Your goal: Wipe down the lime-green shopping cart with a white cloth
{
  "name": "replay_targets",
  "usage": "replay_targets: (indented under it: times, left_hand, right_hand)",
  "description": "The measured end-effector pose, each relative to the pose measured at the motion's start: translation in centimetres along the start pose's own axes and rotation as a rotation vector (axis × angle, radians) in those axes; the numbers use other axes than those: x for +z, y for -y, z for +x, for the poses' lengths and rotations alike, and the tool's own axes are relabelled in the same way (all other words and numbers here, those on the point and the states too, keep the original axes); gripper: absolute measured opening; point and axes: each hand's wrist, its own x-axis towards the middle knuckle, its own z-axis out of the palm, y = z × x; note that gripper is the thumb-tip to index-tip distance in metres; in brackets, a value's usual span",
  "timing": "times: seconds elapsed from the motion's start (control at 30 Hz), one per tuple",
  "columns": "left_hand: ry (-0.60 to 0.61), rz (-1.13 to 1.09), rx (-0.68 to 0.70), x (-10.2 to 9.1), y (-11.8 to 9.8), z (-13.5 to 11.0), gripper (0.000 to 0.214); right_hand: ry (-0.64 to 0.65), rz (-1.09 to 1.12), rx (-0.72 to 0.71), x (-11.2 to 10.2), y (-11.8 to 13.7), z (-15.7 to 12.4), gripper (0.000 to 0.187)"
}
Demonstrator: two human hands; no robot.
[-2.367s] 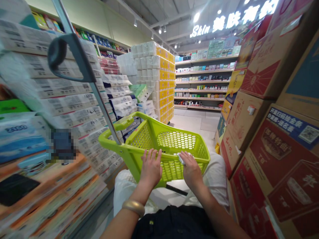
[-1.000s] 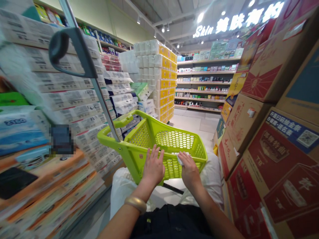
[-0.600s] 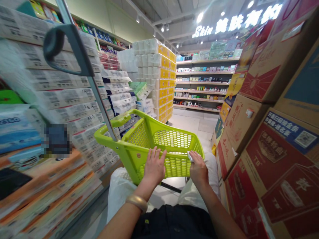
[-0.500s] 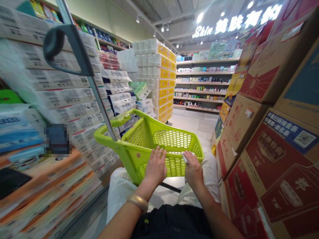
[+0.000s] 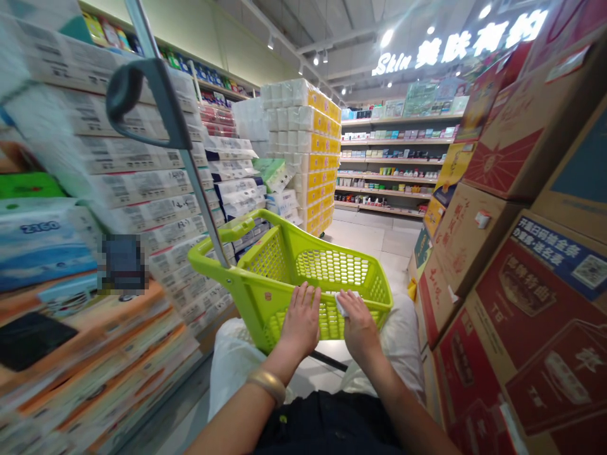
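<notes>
In the head view a lime-green shopping basket with a raised metal pull rod and grey handle stands between my knees. My left hand lies on the near rim, its fingers stretched out flat over the edge. Close to it on the right, my right hand presses a white tissue or cloth against the same rim. Most of the cloth is hidden under the fingers. Through the holes in the basket's sides the floor shows.
Cardboard cartons rise in a stack close on my right. Wrapped tissue packs are piled on the left, with toilet-roll packs further ahead. Shelves of small goods stand at the back, beyond a pale floor.
My right hand has slid left along the rim with the white cloth, nearer to my left hand. The left hand stays at the rim. The view has shifted slightly.
</notes>
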Motion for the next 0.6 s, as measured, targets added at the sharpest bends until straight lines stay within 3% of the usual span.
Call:
replay_targets:
  times: [0.1, 0.3, 0.6]
  left_hand:
    - [-0.002, 0.006, 0.013, 0.0, 0.1, 0.0, 0.075]
    - [-0.001, 0.018, 0.001, 0.2, 0.0, 0.0, 0.077]
    - [0.015, 0.022, 0.002, -0.1, 0.0, -0.1, 0.077]
  right_hand:
    - [0.004, -0.001, 0.004, -0.1, 0.1, -0.1, 0.056]
    - [-0.085, -0.088, 0.134, -1.2, -2.4, -0.1, 0.052]
    - [-0.019, 0.013, 0.008, -0.3, -0.7, -0.3, 0.057]
